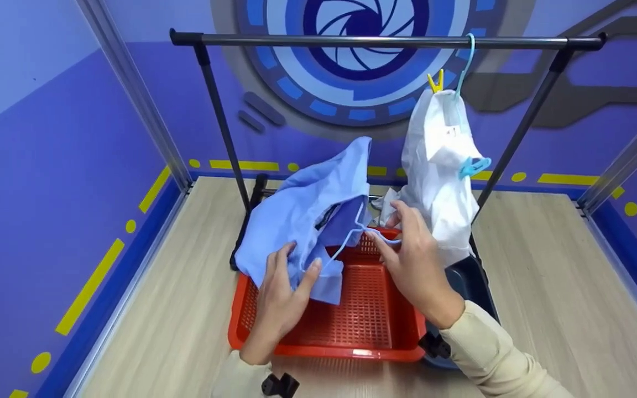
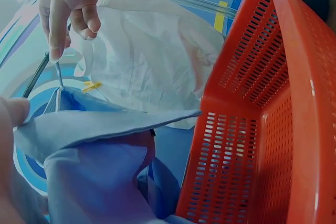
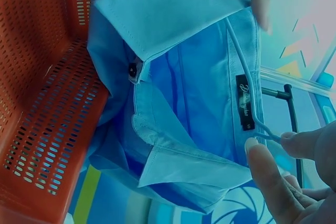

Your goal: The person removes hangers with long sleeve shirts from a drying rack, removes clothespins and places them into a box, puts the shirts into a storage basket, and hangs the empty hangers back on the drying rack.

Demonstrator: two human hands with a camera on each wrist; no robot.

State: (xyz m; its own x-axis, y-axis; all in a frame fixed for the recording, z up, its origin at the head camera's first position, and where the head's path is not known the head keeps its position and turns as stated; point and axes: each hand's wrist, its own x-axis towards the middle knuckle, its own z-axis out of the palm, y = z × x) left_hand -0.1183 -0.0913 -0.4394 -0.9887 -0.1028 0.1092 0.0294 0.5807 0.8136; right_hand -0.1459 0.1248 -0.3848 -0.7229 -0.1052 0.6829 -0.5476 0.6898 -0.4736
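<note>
A light blue collared shirt (image 1: 310,193) is held up over the red basket, its neck opening toward me. My left hand (image 1: 282,296) pinches the shirt at the collar (image 3: 173,11), thumb on one side and fingers on the other. A thin pale blue clothes hanger (image 1: 346,243) lies partly inside the neck opening, its lower part hidden by the cloth. With thumb and forefinger my right hand (image 1: 415,260) pinches the hanger by its hook. Inside the neck, a black label (image 3: 245,103) shows in the right wrist view.
The red perforated basket (image 1: 351,354) stands below, a dark basin (image 1: 462,282) to its right. Behind is a black clothes rack (image 1: 318,40). On it hangs a white garment (image 1: 443,182) on a hanger, with a yellow clothespin (image 1: 436,82) and a blue clothespin (image 1: 474,167).
</note>
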